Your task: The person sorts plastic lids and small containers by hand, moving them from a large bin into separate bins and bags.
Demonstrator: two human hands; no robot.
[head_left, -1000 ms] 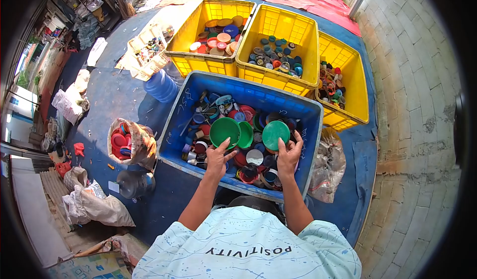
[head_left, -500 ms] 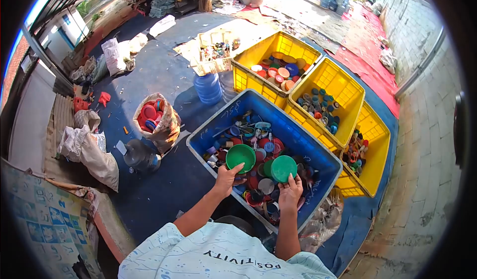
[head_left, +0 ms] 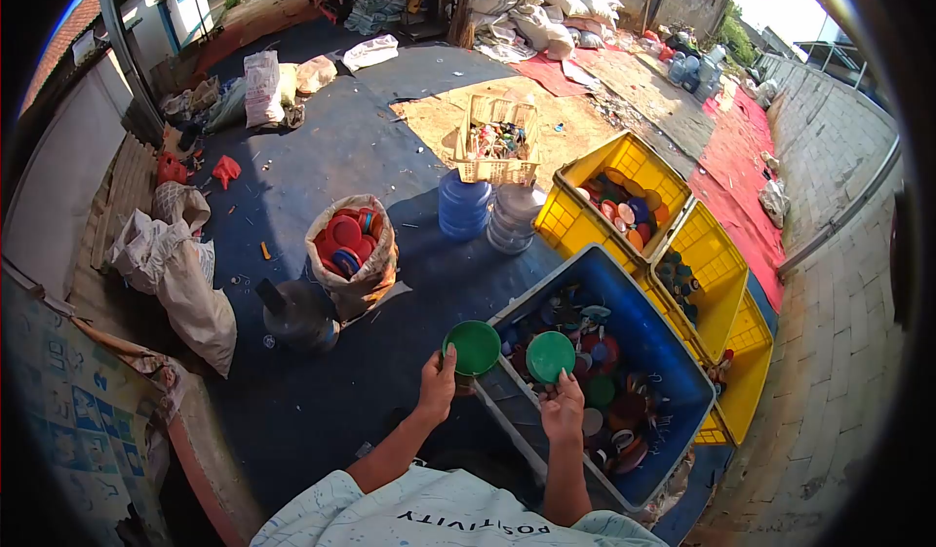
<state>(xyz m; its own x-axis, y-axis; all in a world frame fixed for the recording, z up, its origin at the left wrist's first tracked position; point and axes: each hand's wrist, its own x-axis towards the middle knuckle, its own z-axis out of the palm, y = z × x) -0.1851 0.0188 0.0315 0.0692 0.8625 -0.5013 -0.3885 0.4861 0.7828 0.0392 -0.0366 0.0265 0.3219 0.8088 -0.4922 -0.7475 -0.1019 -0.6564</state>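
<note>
My left hand grips a round green plastic lid, hollow side facing up, just outside the left rim of the blue crate. Between the fingers of my right hand is a second green lid, its flat top turned toward me, above the crate's left part. The two lids are apart. Below lie mixed plastic caps and lids, among them a darker green lid and a grey disc. Shadow hides much of the crate's contents.
Yellow crates with sorted caps adjoin the blue crate on the right. A sack of red lids stands at left, beside a dark water jug. Farther off, a cream basket rests on blue jugs. A block wall bounds the right side.
My view has turned left and up, so the crates appear farther right. My left hand's lid has moved from above the crate to beyond its left rim. Both hands keep their lids.
</note>
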